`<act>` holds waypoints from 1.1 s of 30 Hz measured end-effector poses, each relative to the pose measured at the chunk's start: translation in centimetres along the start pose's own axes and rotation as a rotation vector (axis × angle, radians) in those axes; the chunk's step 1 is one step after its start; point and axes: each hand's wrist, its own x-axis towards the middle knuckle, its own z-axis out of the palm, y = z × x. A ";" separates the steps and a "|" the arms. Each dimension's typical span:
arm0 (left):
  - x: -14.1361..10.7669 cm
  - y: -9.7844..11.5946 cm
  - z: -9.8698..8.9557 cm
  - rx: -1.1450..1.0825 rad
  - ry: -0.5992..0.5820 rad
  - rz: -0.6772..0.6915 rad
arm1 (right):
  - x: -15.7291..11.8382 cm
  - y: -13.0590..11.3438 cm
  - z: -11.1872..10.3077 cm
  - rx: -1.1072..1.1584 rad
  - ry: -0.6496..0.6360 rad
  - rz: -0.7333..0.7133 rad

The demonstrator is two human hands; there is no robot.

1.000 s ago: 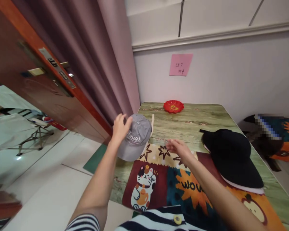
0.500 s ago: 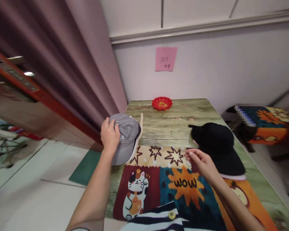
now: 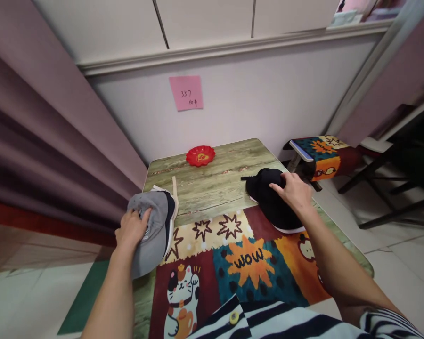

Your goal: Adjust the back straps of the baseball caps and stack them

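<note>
At the table's left edge, a grey cap (image 3: 154, 212) rests over a dark and a cream one, whose pale strap sticks up behind. My left hand (image 3: 132, 230) grips its crown, fingers curled and thumb on the near side. On the right, a black cap (image 3: 273, 202) lies with its brim toward me and a pale brim edge showing under it. My right hand (image 3: 295, 190) has its thumb and fingers closed about the top of that crown. Below both hands spreads a printed mat (image 3: 229, 230) with a cat and "WOW".
A red scalloped dish (image 3: 200, 156) sits at the far end of the wood-patterned table (image 3: 212, 186). Behind it, a pink note (image 3: 187, 93) is stuck to the wall. A purple curtain (image 3: 92, 150) hangs at left; a stool with a printed cover (image 3: 327, 155) stands at right.
The view has swung to the right. My right hand has moved from over the mat onto the black cap's crown. My left hand stays on the grey cap.
</note>
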 end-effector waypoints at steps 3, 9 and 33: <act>-0.1 0.1 -0.1 -0.019 0.022 0.003 | 0.3 -0.3 0.7 -0.026 -0.031 -0.018; -3.5 2.2 -1.7 -0.082 0.440 0.101 | -1.0 1.4 -1.1 0.044 0.106 0.013; -12.1 21.4 -5.3 -1.875 -0.448 0.209 | -10.1 -4.9 -3.7 0.796 0.450 -0.190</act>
